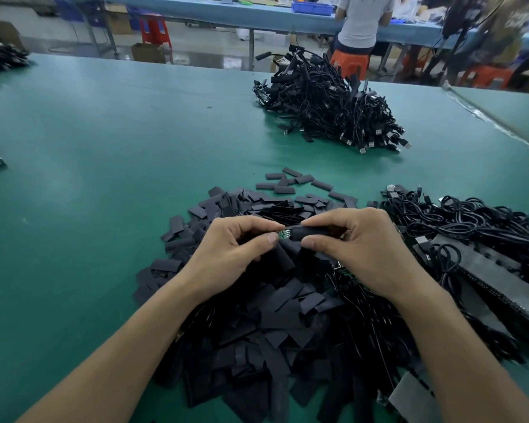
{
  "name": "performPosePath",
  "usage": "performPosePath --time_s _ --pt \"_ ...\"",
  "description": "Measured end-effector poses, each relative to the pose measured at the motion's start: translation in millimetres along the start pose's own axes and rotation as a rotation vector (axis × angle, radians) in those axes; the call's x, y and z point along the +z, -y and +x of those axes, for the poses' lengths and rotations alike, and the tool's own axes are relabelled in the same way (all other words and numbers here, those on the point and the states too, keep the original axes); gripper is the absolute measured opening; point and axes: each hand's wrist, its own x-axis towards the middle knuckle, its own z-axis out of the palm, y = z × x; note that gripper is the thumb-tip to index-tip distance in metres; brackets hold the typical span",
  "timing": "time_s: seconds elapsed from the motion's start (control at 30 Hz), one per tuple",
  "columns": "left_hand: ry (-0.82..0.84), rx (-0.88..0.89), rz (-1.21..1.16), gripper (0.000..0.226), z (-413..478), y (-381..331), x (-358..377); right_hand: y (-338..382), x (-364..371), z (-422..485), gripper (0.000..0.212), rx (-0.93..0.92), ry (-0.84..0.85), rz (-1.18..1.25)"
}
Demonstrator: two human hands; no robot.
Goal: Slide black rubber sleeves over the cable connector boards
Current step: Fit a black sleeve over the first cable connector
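Here the left hand (232, 248) pinches the green connector board (283, 234) (its end exposed), while the right hand (355, 242) grips the black sleeve (312, 232) over it, near the desk's (104, 148) front edge.

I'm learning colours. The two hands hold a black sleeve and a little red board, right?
Nearly. The head view shows the board is green, not red. The left hand and right hand do hold it and the black sleeve.
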Motion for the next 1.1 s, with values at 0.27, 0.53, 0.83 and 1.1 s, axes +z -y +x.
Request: performPosePath --time_s 0.27,0.53,0.83,1.1 --pt "0.007 0.016 -0.016 0.017 -0.2 0.4 0.2 0.3 -0.5 -0.7 0.017 0.006 -0.006 0.043" --pt "0.020 0.044 -0.025 0.019 -0.3 0.7 0.1 -1.1 0.1 -1.4 0.017 -0.003 0.010 0.063" --pt "0.036 0.032 -0.003 0.015 0.2 2.7 -0.8 -3.1 0.7 -1.3 0.019 -0.005 0.019 0.047" --pt "0.085 0.037 -0.032 0.019 -0.5 0.4 -2.8 -6.5 3.4 -1.3 0.025 0.018 0.040 0.022"
